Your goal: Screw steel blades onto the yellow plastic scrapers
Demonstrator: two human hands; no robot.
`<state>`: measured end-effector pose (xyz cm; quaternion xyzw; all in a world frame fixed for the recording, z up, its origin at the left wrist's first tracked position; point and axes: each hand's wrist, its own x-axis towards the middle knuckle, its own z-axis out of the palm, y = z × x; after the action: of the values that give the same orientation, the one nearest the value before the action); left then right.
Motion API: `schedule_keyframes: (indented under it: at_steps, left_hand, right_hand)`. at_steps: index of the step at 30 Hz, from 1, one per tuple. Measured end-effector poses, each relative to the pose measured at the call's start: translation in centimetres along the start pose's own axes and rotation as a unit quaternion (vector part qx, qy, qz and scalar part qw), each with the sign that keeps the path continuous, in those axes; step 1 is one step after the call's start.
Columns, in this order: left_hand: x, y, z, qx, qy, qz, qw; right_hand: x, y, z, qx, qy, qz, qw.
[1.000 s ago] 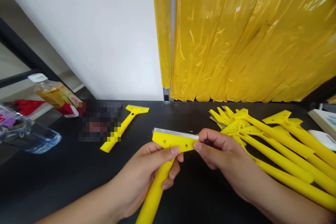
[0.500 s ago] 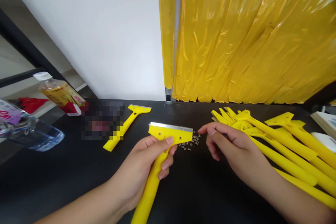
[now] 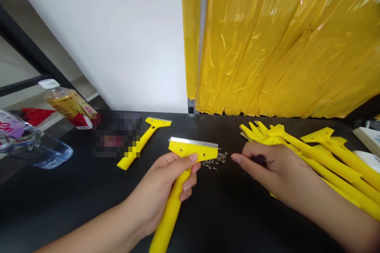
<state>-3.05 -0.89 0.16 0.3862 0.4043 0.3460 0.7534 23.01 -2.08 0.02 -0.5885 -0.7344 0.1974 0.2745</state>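
My left hand (image 3: 175, 184) is closed around the neck of a yellow scraper (image 3: 168, 221), thumb pressed on its head below the metal blade edge (image 3: 193, 142). Two small holes show in the head. Just right of the blade, several small screws (image 3: 221, 158) lie in a loose pile on the black table (image 3: 213, 209). My right hand (image 3: 267, 164) is curled shut to the right of the screws, above the table. Something small and dark shows inside its fist, too hidden to name.
Several yellow scraper handles (image 3: 335, 158) are heaped at the right, partly behind my right arm. Another scraper (image 3: 145, 140) lies at the left beside a blurred-out patch. Two bottles, one tea-coloured (image 3: 69, 104) and one clear (image 3: 38, 148), are farther left. Yellow plastic sheeting (image 3: 276, 47) hangs behind.
My right hand has turned and its fingers have curled into a fist, moving slightly right, away from the screws. My left hand and the scraper have barely moved.
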Motion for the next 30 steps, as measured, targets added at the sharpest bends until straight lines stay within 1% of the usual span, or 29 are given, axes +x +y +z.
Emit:
schedule_keyframes:
  at_steps: [2,4,5,7,13,21,30]
  left_hand:
    - [0.0,0.1,0.0,0.003,0.0,0.001,1.0]
    - [0.0,0.0,-0.1,0.004,0.0,0.001,1.0]
    - [0.0,0.0,0.0,0.002,0.001,0.0,1.0]
    - [0.0,-0.1,0.0,-0.001,0.002,-0.003,1.0]
    - [0.0,-0.1,0.1,-0.004,0.001,-0.007,1.0]
    - [0.0,0.0,0.2,-0.002,0.001,-0.007,1.0]
    - [0.1,-0.2,0.0,-0.009,0.001,-0.006,1.0]
  right_hand:
    - [0.8,0.8,-0.1,0.096,0.039,0.065,0.992]
    - [1.7,1.7,-0.1,0.202,0.094,0.109,0.969]
    - [2.2,2.1,0.1,0.242,0.11,0.118,0.957]
    - [2.9,2.9,0.5,0.28,0.12,0.122,0.945]
    - [3.4,4.1,1.9,0.306,0.116,0.122,0.937]
    - [3.6,4.8,2.3,0.316,0.11,0.127,0.934]
    - [3.8,5.5,2.9,0.317,0.121,0.126,0.932]
